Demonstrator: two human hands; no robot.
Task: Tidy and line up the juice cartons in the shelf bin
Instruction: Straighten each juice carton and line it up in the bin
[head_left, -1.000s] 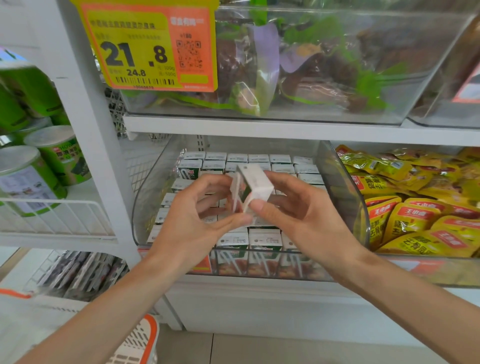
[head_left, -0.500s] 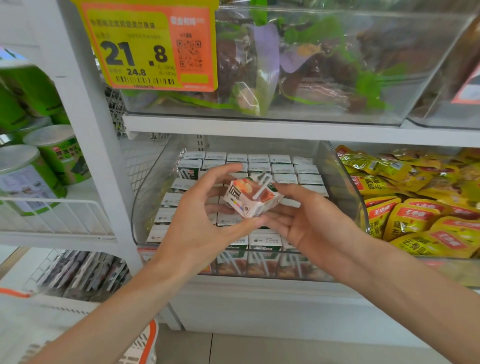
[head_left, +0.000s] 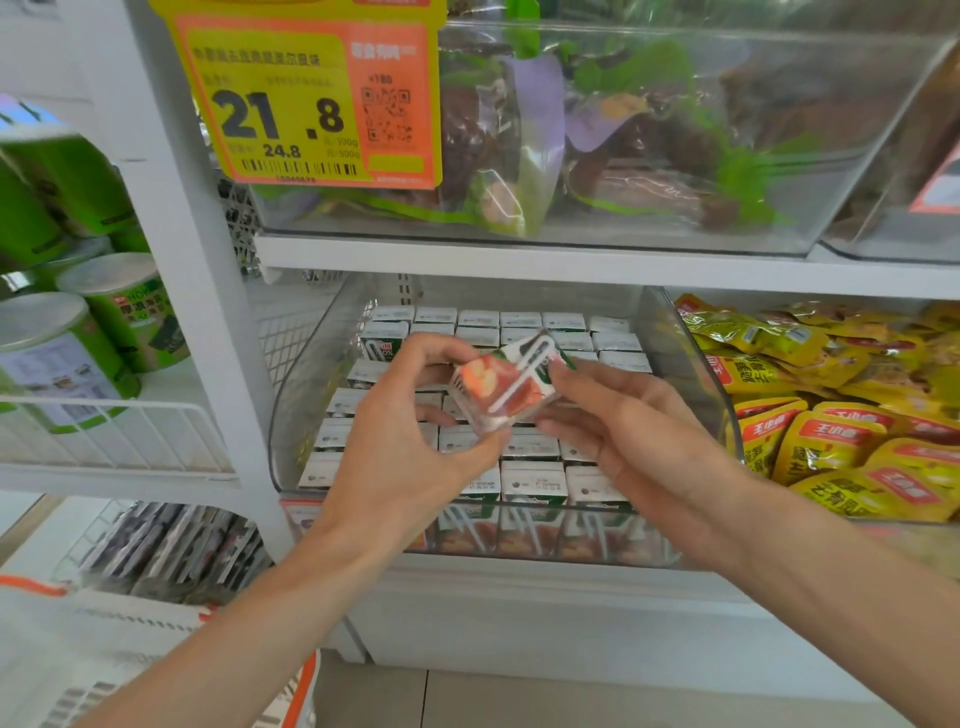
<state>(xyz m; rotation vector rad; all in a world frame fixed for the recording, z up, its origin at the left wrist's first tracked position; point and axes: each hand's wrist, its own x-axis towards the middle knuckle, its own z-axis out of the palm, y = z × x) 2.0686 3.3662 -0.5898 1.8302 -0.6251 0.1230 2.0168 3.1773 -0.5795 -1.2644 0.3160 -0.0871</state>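
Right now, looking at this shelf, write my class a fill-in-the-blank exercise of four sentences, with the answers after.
1. The left hand and the right hand hold one juice carton over the other cartons in the shelf ____.
2. A white ____ is stuck on the held carton's side.
3. The big digits on the price tag read ____.
4. The packets to the right of the cartons are mostly ____.

Missing words: bin; straw; 21.8; yellow.

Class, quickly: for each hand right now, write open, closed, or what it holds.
Left hand: grips the juice carton.
Right hand: pinches the juice carton's other end.
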